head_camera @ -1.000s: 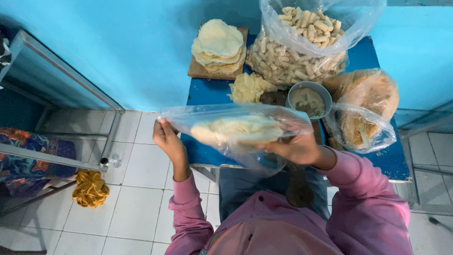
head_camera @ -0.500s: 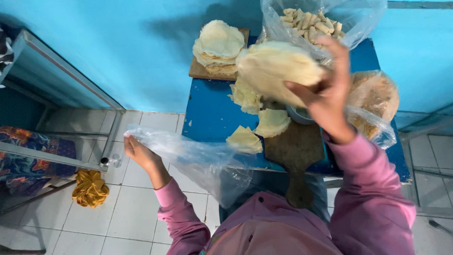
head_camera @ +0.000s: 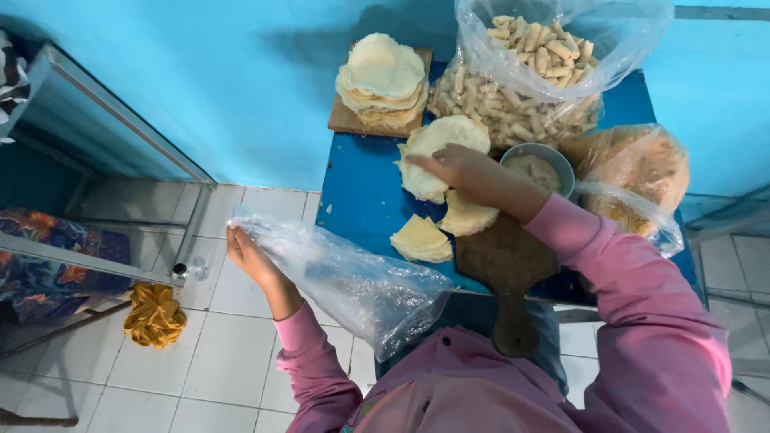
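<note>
Right hand [head_camera: 455, 167], fingers flat, presses a stack of round wrappers [head_camera: 437, 148] on the blue table [head_camera: 361, 192], beside a bowl [head_camera: 539, 167] and wooden board [head_camera: 505, 265]. Left hand [head_camera: 249, 256] grips an empty clear plastic bag [head_camera: 353, 285] left of the table; a bagful of rolls [head_camera: 521, 88] stands at the far edge.

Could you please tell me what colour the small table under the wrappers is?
The table is bright blue, seen best in the head view.

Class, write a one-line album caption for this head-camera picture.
Right hand rests on a pile of round wrappers on the blue table; left hand holds an empty clear plastic bag.
</note>
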The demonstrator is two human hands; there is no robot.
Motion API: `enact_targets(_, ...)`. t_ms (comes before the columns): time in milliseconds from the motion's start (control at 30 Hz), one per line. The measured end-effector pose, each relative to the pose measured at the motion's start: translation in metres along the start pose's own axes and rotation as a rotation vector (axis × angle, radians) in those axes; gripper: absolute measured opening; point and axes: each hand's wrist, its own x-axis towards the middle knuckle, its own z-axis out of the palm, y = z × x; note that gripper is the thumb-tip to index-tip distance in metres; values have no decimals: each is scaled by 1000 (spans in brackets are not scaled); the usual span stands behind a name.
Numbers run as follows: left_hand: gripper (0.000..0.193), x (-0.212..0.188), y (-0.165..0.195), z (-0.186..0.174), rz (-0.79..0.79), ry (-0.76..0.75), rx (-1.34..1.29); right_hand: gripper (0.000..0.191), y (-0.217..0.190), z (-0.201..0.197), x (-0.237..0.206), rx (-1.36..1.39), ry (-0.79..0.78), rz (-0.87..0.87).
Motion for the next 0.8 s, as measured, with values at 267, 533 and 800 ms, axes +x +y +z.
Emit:
enact_targets(267, 29, -11, -2, 13, -52, 15, -143, 93, -31, -45, -37, 615, 32, -362)
enact_targets(533, 21, 6, -6, 33, -11, -82, -364, 40, -87, -32, -68, 614, 215, -318)
enact_targets(800, 33, 67, -22, 70, -480, -585, -490, 37, -45, -63, -101, 534, 728, -208)
